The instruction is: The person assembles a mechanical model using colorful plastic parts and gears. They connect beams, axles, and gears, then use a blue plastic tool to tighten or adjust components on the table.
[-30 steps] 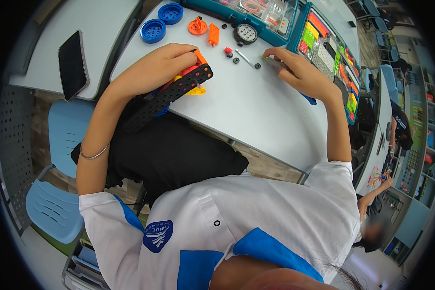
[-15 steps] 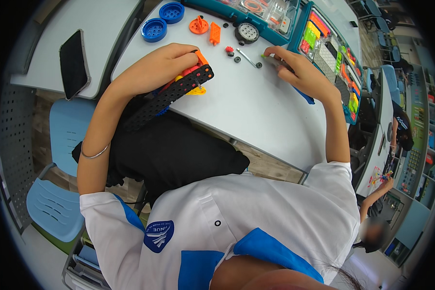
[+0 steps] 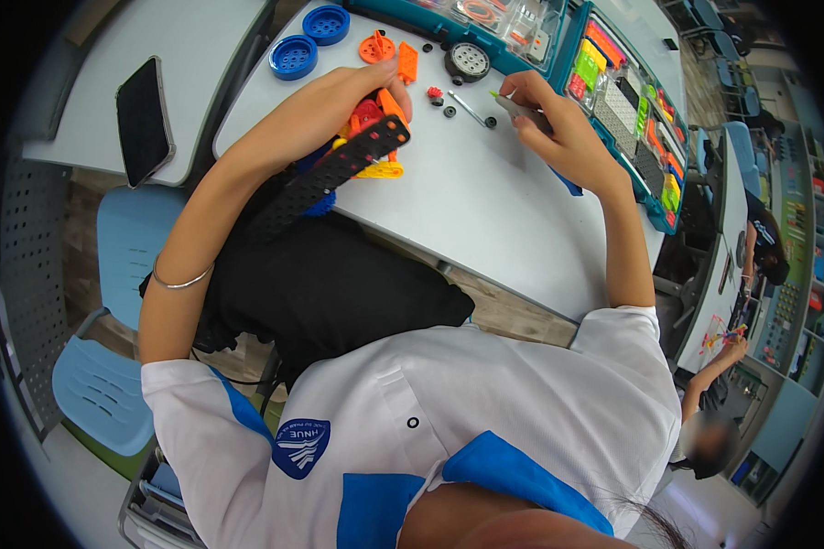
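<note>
My left hand (image 3: 375,84) grips the far end of a part-built construction-kit model, fingers closed on its orange pieces. A long black perforated beam (image 3: 339,169) runs along the model's near side, slanting down left; red, yellow and blue parts show beside it. My right hand (image 3: 558,133) is closed round a small grey piece (image 3: 525,112) with a light green tip; its exact kind is unclear. A blue item (image 3: 566,183) lies partly hidden beneath that hand. Left of it on the table are a metal axle (image 3: 467,108) and small black collars (image 3: 449,113).
Two blue wheels (image 3: 293,58), an orange pulley-like part (image 3: 376,48), an orange block (image 3: 407,62) and a grey-black wheel (image 3: 467,62) lie on the white table (image 3: 485,215). A teal kit case (image 3: 558,55) stands open behind. A phone (image 3: 143,122) lies on another table.
My left hand has shifted slightly away and right with the model, showing more of its red and orange parts. My right hand has turned a little, exposing the grey piece's green tip.
</note>
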